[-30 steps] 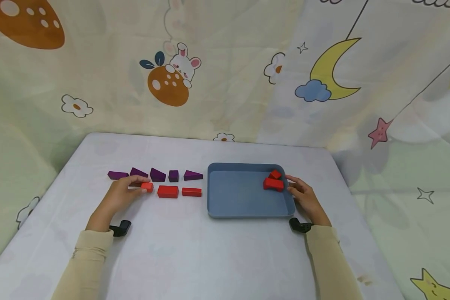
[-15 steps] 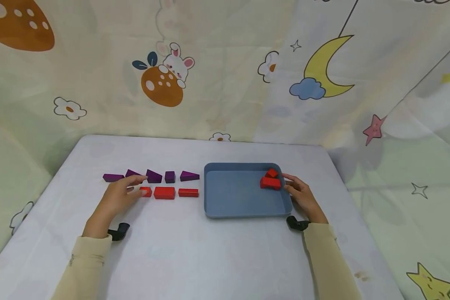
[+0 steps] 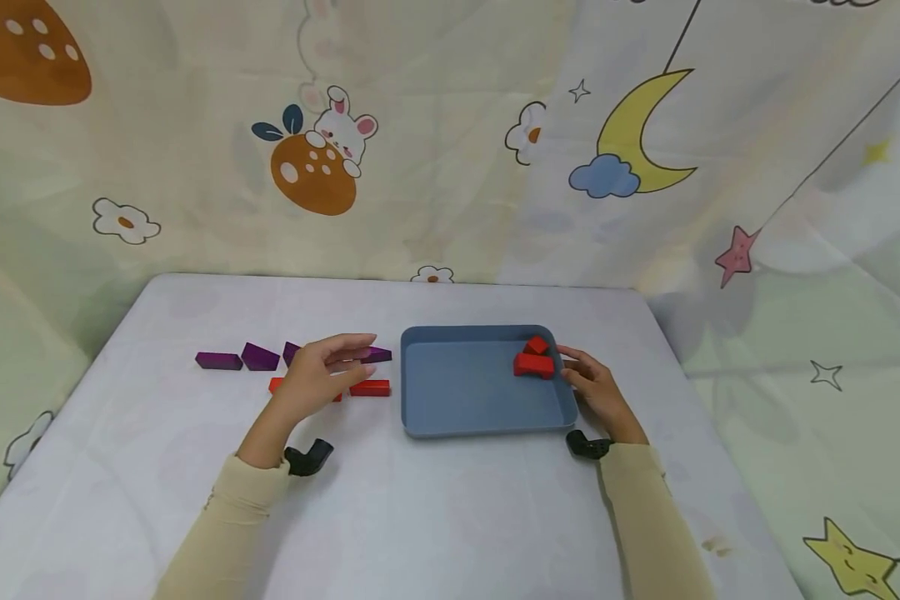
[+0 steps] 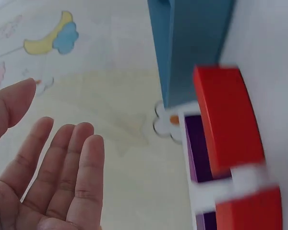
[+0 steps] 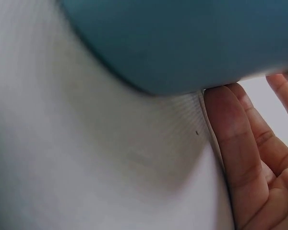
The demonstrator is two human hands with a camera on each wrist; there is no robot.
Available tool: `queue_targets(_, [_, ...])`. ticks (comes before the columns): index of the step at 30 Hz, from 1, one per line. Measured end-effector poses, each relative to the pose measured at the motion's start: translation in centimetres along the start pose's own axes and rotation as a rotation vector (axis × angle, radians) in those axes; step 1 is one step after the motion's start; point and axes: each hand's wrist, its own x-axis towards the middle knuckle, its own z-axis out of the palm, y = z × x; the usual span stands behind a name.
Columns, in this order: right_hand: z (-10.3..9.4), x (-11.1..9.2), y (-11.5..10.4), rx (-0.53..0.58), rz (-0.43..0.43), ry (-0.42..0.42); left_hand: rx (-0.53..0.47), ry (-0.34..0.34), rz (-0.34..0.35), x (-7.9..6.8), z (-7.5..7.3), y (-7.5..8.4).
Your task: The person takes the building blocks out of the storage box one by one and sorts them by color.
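Observation:
My left hand (image 3: 318, 375) hovers over the rows of blocks with its fingers extended. In the left wrist view nothing lies between its thumb and fingers (image 4: 89, 172). Below it, a red oblong block (image 3: 370, 388) shows at the right end of the front row, while other red blocks are mostly covered by the hand. Behind runs a row of purple blocks (image 3: 218, 361), partly hidden too. My right hand (image 3: 603, 396) rests against the right side of a blue-grey tray (image 3: 480, 430), fingers fairly straight. Inside the tray are a red arch-shaped block (image 3: 533, 365) and a smaller red block (image 3: 536, 345).
A white cloth covers the table (image 3: 450, 517). Beyond its far edge hangs a printed curtain (image 3: 450, 183). The tray stands right of the block rows, its left rim close to their ends. Each wrist carries a black camera mount (image 3: 309, 458).
My left hand has let go of the small red block at the front row's left end and moved right above the rows. My right hand stays by the tray. The head view shifts slightly.

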Motion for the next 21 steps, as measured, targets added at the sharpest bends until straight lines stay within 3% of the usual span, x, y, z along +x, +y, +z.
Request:
queue_targets(3, [0.0, 0.0, 0.0, -0.002, 0.004, 0.0, -0.078, -0.026, 0.01, 1.2, 1.7, 0.8])
queue_targets(14, [0.0, 0.2, 0.3, -0.005, -0.012, 0.005, -0.181, -0.099, 0.185, 5.7, 6.7, 3.4])
queue_targets(21, [0.1, 0.3, 0.6, 0.002, -0.025, 0.013, -0.231, -0.103, 0.226, 8.7, 9.5, 4.7])
